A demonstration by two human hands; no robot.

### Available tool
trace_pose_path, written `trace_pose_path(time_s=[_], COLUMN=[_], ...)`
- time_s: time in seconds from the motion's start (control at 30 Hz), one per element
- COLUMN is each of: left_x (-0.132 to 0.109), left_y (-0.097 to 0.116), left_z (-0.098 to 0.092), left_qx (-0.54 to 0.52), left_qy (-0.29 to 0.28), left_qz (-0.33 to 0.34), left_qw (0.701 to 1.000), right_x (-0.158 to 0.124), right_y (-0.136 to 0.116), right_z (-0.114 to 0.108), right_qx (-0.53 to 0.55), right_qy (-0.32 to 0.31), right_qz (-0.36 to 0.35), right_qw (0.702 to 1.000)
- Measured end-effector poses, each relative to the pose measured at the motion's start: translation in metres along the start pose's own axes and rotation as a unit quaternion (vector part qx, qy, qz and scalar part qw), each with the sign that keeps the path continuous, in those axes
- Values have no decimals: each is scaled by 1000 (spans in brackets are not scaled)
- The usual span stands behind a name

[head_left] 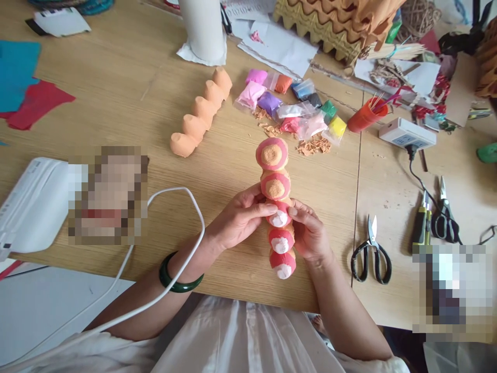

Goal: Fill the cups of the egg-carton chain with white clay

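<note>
A strip of egg-carton cups [275, 187] is held upright in front of me, above the table's near edge. Its bumps carry red rings; the lower bumps have white tips, the upper two orange ones. My left hand [244, 215] grips the strip's left side, thumb laid across the middle bump. From the right, my right hand [309, 228] pinches the same strip near its middle bump; some of its fingers are hidden behind. Farther back lies a second, plain orange egg-carton strip [202, 111], touched by neither hand.
Small bags of coloured clay [269, 103] and orange shreds [313, 145] lie beyond the strip. Scissors [371, 251] rest at right, near a power strip [407, 133] and a red cup of sticks [367, 115]. A white cable [194, 199] loops over my left forearm.
</note>
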State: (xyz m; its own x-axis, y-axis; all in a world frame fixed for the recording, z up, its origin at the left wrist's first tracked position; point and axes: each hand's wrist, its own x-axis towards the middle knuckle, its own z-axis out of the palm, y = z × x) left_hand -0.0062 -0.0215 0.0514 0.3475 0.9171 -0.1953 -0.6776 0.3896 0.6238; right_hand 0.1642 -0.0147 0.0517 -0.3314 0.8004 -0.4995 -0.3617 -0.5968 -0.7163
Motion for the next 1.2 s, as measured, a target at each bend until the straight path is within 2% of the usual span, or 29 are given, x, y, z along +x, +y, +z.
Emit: trace_pose_path(time_s=[0.17, 0.3, 0.5, 0.7, 1.03, 1.2], left_x=[1, 1, 1, 2, 1, -1], left_y=[-2, -4, -3, -5, -6, -6], left_z=[-5, -7, -3, -3, -4, 0], left_qx=[0, 8, 7, -10, 2, 5], left_qy=[-26, -19, 6, 9, -30, -47], left_qz=[0, 2, 5, -9, -5, 9], left_qw=[1000, 1000, 1000, 1000, 1000, 999], right_x=[2, 3, 2, 2, 3, 1], right_y=[4, 3, 2, 3, 3, -4], right_z=[-1, 0, 1, 1, -2, 1], right_qx=[18, 37, -14, -26, 23, 49], right_qy=[20, 37, 12, 40, 38, 28], right_qz=[11, 21, 9, 6, -3, 21], right_qw=[1000, 998, 1000, 999, 999, 998])
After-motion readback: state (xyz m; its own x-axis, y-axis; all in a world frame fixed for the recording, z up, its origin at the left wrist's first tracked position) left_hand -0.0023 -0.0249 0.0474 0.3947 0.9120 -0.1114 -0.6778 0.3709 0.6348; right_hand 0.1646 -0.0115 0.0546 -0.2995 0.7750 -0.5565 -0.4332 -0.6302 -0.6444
